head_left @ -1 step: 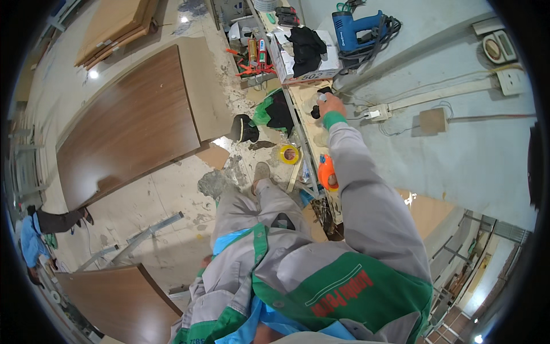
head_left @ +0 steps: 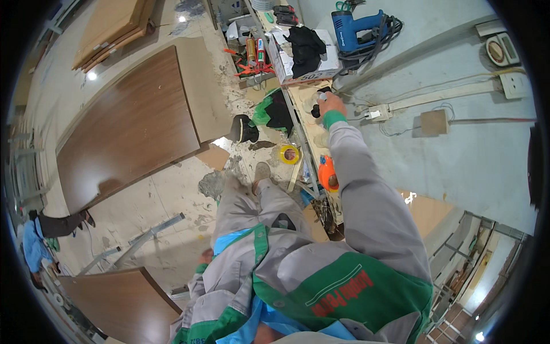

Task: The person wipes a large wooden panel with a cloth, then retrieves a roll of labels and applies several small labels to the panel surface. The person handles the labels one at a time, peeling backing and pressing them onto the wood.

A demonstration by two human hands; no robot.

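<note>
My right hand (head_left: 332, 104) reaches out to a narrow shelf (head_left: 304, 103) along the wall. Its fingers are closed round a small pale, translucent thing (head_left: 322, 96), whose kind I cannot make out. Small black items (head_left: 315, 111) lie right beside the fingertips. Nearer to me on the same shelf, below my forearm, is an orange object (head_left: 327, 172). My left hand (head_left: 205, 257) hangs low at my left side, mostly behind the jacket, and its fingers do not show clearly.
Beyond my right hand stand a white carton (head_left: 321, 69) with a black cloth (head_left: 305, 50) and a blue heat gun (head_left: 356, 31). A yellow tape roll (head_left: 289, 153) and a black bag (head_left: 245, 128) lie on the floor. Large brown panels (head_left: 132, 123) lie left; a person (head_left: 34, 243) is far left.
My left hand shows a little more beside the jacket. The person at the far left has shifted slightly. My right hand stays at the same place on the shelf.
</note>
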